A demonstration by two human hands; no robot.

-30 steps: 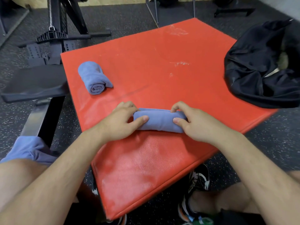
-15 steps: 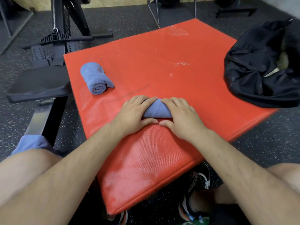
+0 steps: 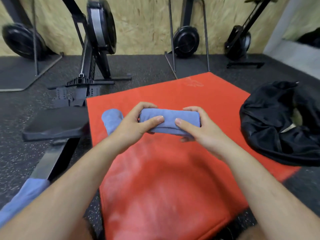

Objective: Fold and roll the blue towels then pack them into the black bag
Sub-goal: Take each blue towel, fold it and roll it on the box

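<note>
Gripping rolled blue towel [image 3: 170, 120] at both ends, lifted above red mat [image 3: 173, 179]. Left hand [image 3: 133, 129] curled round left end, thumb pressed on near face. Right hand [image 3: 202, 134] curled round right end likewise. Second rolled towel [image 3: 111, 119] lay on mat, partly hidden behind left hand. Black bag [image 3: 277, 122] slumped at mat's right edge, apart from hands.
</note>
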